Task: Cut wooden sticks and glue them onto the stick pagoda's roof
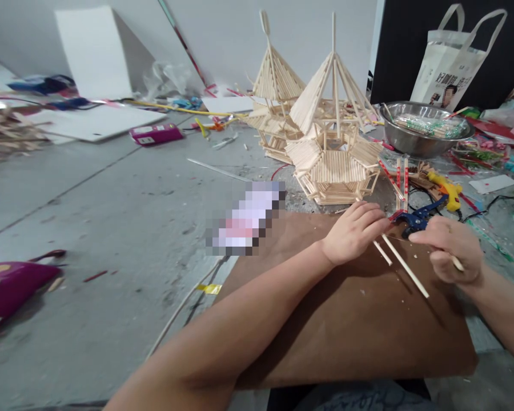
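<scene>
My left hand rests on a brown board, its fingers closed around two thin wooden sticks that slant down to the right. My right hand is curled shut on the blue handles of a cutter, with a stick end poking out under its fingers. The cutter's jaws sit close to my left fingertips. Just beyond both hands stands a pavilion model built of wooden sticks, with a second one behind it.
A steel bowl of wrapped chopsticks sits at the back right beside a white bag. A yellow glue gun, cables and scraps litter the right side. A magenta box and white boards lie on the grey floor to the left.
</scene>
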A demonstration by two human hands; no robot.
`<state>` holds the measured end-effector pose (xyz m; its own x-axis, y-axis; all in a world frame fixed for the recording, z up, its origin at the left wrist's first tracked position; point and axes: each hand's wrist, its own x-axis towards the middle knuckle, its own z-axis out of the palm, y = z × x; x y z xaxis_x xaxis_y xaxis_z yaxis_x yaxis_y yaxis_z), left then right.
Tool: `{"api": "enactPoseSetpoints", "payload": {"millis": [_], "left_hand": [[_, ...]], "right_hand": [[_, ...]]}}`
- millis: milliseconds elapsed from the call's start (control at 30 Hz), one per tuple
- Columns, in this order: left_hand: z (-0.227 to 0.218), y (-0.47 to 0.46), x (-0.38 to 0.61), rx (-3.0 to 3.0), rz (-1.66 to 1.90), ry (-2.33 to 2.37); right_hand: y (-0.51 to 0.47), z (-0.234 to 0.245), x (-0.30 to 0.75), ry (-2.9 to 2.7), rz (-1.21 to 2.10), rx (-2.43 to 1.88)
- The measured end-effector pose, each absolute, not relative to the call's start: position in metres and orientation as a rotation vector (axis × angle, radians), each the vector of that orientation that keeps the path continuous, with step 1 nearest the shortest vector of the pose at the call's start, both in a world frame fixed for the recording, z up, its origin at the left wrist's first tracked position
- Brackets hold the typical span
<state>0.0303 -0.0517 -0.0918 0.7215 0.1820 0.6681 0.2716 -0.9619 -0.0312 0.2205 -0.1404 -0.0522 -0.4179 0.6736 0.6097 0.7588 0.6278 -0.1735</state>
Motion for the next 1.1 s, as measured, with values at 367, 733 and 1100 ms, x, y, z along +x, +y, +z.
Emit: {"api": "enactPoseSetpoints", "payload": {"millis": [367,733,1100], "left_hand": [[-0.092,-0.058,0.026,-2.734,-0.887,-0.314],[-0.092,-0.058,0.029,-2.689,-0.805,-0.32],[-0.086,-0.064,0.04,-3.454,-1.656,-1.007]], "right_hand": [[-0.136,-0.058,0.197,-2.346,-0.246,-1.544],[-0.139,-0.046,0.197,-2.167,0.579,-1.712],[-0.129,-0.046,0.214,-1.751,0.773,-1.587]]}}
